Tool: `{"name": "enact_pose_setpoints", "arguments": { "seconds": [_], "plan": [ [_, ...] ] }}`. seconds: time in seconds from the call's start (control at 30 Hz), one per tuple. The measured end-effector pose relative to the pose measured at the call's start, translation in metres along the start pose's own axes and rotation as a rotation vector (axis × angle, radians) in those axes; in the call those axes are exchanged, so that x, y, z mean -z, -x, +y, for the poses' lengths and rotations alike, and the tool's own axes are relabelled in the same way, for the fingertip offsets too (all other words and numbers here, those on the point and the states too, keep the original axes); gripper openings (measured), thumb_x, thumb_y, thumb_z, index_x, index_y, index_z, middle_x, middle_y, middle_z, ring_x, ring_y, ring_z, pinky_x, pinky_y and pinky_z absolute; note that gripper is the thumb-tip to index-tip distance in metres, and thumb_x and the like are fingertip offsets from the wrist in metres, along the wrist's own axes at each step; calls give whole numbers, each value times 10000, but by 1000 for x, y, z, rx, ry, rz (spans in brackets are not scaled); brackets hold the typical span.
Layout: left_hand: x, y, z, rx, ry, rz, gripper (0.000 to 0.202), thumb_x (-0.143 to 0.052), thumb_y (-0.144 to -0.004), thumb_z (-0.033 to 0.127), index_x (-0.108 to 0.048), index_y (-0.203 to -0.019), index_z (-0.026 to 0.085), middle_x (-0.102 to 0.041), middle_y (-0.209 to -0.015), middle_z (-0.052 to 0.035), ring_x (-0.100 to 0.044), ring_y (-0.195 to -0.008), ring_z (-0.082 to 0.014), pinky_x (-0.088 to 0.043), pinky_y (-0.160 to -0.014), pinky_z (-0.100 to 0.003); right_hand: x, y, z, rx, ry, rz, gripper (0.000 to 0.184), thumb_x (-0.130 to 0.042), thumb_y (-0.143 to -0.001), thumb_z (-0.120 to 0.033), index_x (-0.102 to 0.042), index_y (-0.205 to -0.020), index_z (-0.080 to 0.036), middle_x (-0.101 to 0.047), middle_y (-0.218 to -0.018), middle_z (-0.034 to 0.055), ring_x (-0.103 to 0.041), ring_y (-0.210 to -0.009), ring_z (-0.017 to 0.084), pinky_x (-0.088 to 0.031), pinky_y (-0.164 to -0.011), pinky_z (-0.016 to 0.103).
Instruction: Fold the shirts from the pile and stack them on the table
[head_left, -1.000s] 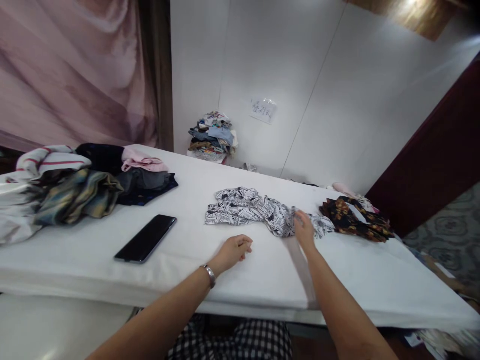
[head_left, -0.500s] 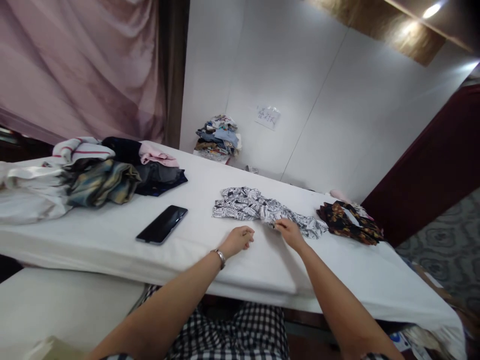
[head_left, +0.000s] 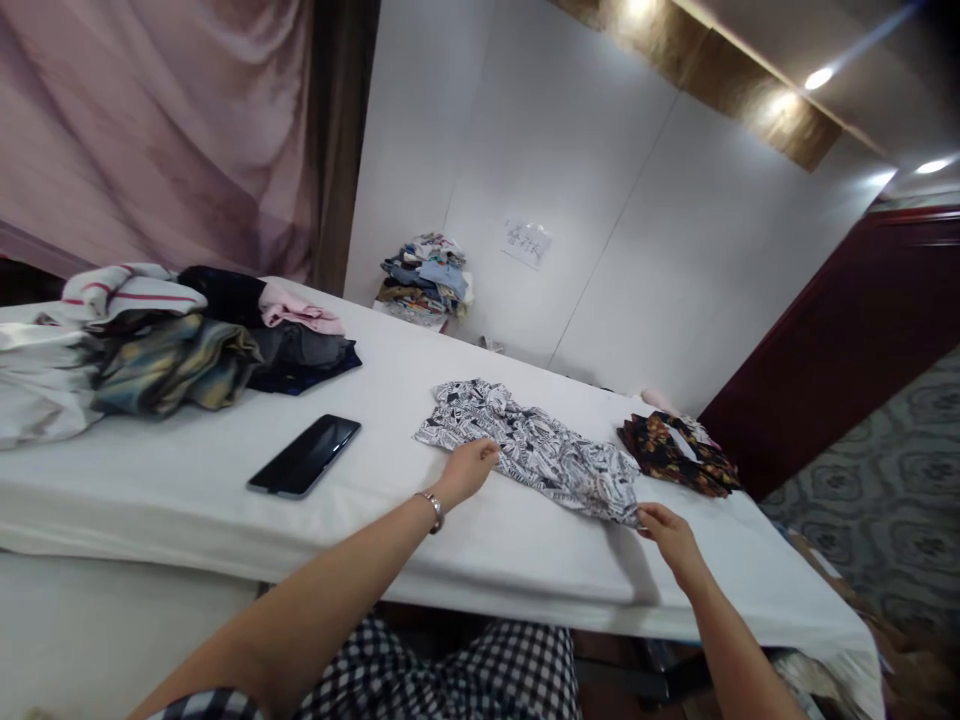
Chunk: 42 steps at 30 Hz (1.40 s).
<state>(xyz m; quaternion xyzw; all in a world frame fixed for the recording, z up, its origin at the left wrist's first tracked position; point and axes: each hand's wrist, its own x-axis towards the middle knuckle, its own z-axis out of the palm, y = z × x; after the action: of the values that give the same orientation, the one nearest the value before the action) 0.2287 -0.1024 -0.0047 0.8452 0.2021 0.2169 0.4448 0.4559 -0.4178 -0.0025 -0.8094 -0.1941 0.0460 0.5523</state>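
Note:
A crumpled white garment (head_left: 536, 450) with black lettering print lies spread across the white-covered table in front of me; its exact kind I cannot tell. At its right end, my right hand (head_left: 670, 538) pinches a corner between thumb and fingers, lifting it slightly. My left hand (head_left: 469, 472), with a bracelet at the wrist, is closed at the garment's near edge, left of its middle. The fingertips partly hide the cloth there. Between both hands the near edge runs fairly straight.
A black smartphone (head_left: 306, 455) lies to the left. Beyond it are heaped clothes (head_left: 180, 360). Folded dark floral clothes (head_left: 679, 452) sit at the right. A stack of clothes (head_left: 426, 278) stands by the wall behind the white table (head_left: 480, 535).
My right hand has moved right and nearer to me, drawing the garment's right end out. My left hand has come onto its near edge. The view has shifted slightly.

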Motion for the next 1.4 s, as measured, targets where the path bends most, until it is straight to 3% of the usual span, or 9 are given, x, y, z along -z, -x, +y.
{"name": "enact_pose_setpoints", "arguments": {
  "seconds": [0.17,0.3,0.43,0.63,0.77,0.93,1.07,1.23,1.4],
  "plan": [
    [15,-27,-4,-227,-325,-15,425,-607,-791,188,-598,-1213,231,-567,-1361,-80,-444,-1307,-268,-283,-1119,-459,-46,-19,-13,215,100,10,420,-678,-596,-544,-711,-814,-186,-736,-833,88,-664,-820,268,-522,-797,411],
    [21,-36,-20,-253,-545,-102,263,-531,-760,39,-683,-939,160,-696,-1019,-126,-608,-1049,-287,-368,-1002,-494,-111,-41,-46,351,168,-219,331,-579,-713,-470,-709,-839,-192,-738,-923,85,-660,-892,262,-502,-856,403],
    [26,-12,-27,-312,-652,-175,249,-458,-762,-4,-657,-784,144,-692,-855,-115,-645,-867,-249,-441,-860,-405,-177,-64,-80,425,307,-377,351,-462,-789,-426,-699,-925,-205,-727,-987,60,-646,-958,245,-481,-891,379],
    [45,40,-24,-312,-638,-211,160,-514,-872,255,-652,-882,173,-694,-946,-90,-636,-885,-249,-452,-757,-346,-266,-89,-106,410,454,-437,386,-635,-726,-493,-684,-986,-212,-690,-1133,113,-591,-1097,318,-440,-917,396],
    [64,39,-18,-88,-465,-165,383,-452,-894,525,-633,-796,201,-684,-819,-44,-625,-751,-209,-429,-649,-299,-295,-105,-111,349,498,-397,245,-704,-644,-415,-622,-712,-194,-706,-866,121,-620,-947,325,-441,-828,389],
    [84,-9,-26,165,-498,43,414,-407,-889,514,-637,-989,184,-678,-1074,-126,-651,-910,-261,-462,-744,-337,-262,-142,-128,322,369,-295,307,-527,-727,-496,-532,-612,-212,-619,-622,41,-574,-721,228,-422,-657,307],
    [83,-56,-38,344,-503,53,569,-437,-842,601,-590,-1127,133,-650,-1172,-193,-640,-1036,-316,-492,-800,-371,-215,-155,-140,334,223,-251,365,-528,-682,-544,-617,-703,-191,-648,-676,33,-567,-706,203,-427,-646,291],
    [65,-86,-54,359,-520,91,462,-591,-795,397,-571,-1150,102,-627,-1203,-243,-628,-1079,-332,-492,-827,-377,-164,-153,-131,300,63,-115,477,-539,-644,-489,-680,-955,-157,-684,-778,47,-581,-715,196,-450,-671,304],
    [63,-90,-61,256,-482,131,216,-546,-795,195,-621,-992,149,-699,-1037,-180,-649,-1006,-289,-485,-820,-366,-110,-147,-96,250,234,-162,406,-558,-601,-394,-726,-887,-158,-676,-672,21,-586,-621,191,-469,-632,318]
  ]
}}
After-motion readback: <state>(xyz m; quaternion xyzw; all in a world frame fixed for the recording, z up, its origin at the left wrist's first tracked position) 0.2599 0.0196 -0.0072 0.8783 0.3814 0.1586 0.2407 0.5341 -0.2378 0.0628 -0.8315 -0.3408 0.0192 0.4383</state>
